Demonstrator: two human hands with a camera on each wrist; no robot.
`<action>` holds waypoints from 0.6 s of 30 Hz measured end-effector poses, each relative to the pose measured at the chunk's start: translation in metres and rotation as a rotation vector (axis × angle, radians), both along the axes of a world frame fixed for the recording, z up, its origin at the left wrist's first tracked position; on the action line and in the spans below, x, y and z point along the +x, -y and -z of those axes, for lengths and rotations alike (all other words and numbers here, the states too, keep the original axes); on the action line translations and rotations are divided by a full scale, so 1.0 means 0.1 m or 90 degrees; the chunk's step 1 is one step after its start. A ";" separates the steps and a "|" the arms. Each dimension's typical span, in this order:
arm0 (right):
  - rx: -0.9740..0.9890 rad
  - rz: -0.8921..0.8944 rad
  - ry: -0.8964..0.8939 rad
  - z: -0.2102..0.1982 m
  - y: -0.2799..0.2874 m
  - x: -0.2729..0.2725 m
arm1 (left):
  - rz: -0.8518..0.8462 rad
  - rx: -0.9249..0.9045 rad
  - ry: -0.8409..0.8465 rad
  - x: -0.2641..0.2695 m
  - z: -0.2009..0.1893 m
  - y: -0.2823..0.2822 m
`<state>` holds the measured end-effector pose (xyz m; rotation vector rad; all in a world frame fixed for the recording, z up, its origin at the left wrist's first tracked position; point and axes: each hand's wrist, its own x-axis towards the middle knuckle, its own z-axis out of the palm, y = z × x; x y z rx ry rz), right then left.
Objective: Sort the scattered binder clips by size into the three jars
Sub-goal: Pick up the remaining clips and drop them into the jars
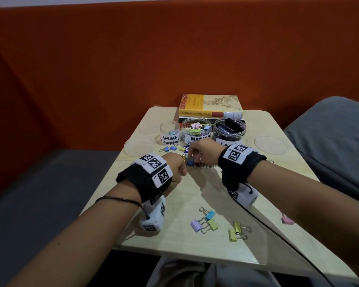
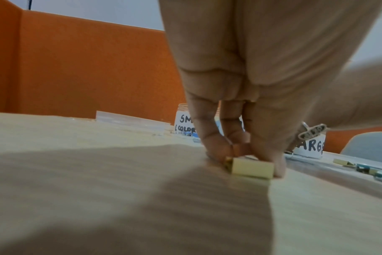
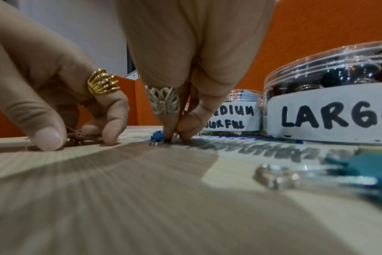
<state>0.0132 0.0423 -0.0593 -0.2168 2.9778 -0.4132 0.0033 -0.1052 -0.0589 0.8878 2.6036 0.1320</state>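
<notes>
pastel clips (image 1: 207,222) lie loose at near edge. right hand (image 1: 203,151) pinches blue clip (image 3: 157,135) on table (image 1: 216,195), just before medium jar (image 1: 196,131). left hand (image 1: 174,165) pinches yellow clip (image 2: 252,168), small jar (image 1: 170,132) beyond.

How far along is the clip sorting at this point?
Partly done. All three jars already hold clips: small jar a few, medium jar and large jar more. In hand: left hand pinches a yellow clip; right hand pinches a blue clip. Left: pastel clips near the table's front edge.
</notes>
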 end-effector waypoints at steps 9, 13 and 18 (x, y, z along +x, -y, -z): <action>-0.005 0.036 0.092 0.03 0.05 0.00 | -0.057 0.147 -0.068 0.06 0.03 0.17; 0.051 0.019 0.079 0.10 0.03 0.01 | -0.016 0.078 -0.095 0.05 0.00 0.10; 0.054 0.025 0.118 0.09 0.03 -0.01 | -0.067 -0.052 -0.096 -0.06 0.07 0.14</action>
